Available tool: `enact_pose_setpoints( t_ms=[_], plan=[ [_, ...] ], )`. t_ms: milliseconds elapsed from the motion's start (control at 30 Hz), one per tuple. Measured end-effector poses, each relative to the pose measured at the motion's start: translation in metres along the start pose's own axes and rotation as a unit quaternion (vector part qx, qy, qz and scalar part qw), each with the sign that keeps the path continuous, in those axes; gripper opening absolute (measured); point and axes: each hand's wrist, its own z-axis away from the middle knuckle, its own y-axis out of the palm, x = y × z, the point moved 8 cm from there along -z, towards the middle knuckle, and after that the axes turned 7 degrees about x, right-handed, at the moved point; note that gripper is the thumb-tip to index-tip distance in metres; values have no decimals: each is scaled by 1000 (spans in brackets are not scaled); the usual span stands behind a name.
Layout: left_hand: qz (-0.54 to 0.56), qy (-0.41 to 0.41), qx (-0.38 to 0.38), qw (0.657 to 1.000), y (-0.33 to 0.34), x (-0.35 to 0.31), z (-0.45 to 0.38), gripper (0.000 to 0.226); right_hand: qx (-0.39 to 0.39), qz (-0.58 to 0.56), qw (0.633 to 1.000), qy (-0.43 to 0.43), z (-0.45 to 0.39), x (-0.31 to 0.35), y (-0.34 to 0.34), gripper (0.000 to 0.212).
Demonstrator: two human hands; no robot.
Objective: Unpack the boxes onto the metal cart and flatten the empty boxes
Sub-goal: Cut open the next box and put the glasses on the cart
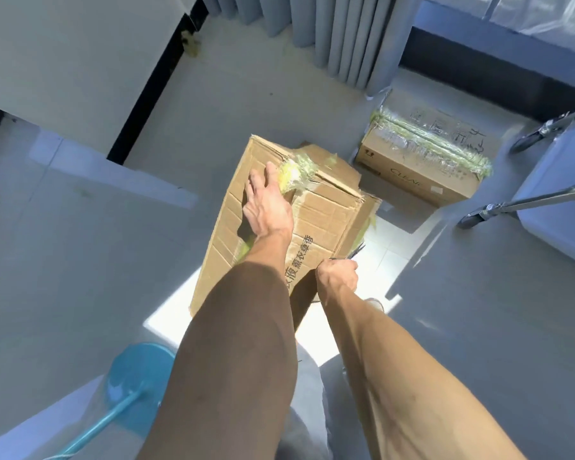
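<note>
A brown cardboard box with printed characters and torn yellow-green tape stands tilted on the floor in the middle of the head view. My left hand lies on its upper face with the fingers spread, touching the tape wad near the top edge. My right hand is at the box's lower right side and grips a small dark pointed tool, possibly scissors; its tip touches the box edge. A second box, sealed with clear and green tape, sits on the floor behind to the right. The metal cart shows only legs and castors at the right edge.
A grey curtain hangs at the back. White walls with a black strip stand at the left. A blue round base with a pole sits on the floor at the lower left. A pale cabinet stands behind the cart legs.
</note>
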Motion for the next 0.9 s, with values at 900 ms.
enact_pose_setpoints(
  t_ms=[900],
  plan=[
    [-48, 114, 74, 990, 179, -161, 60, 48, -252, 254, 909, -211, -142, -10, -150, 50]
  ],
)
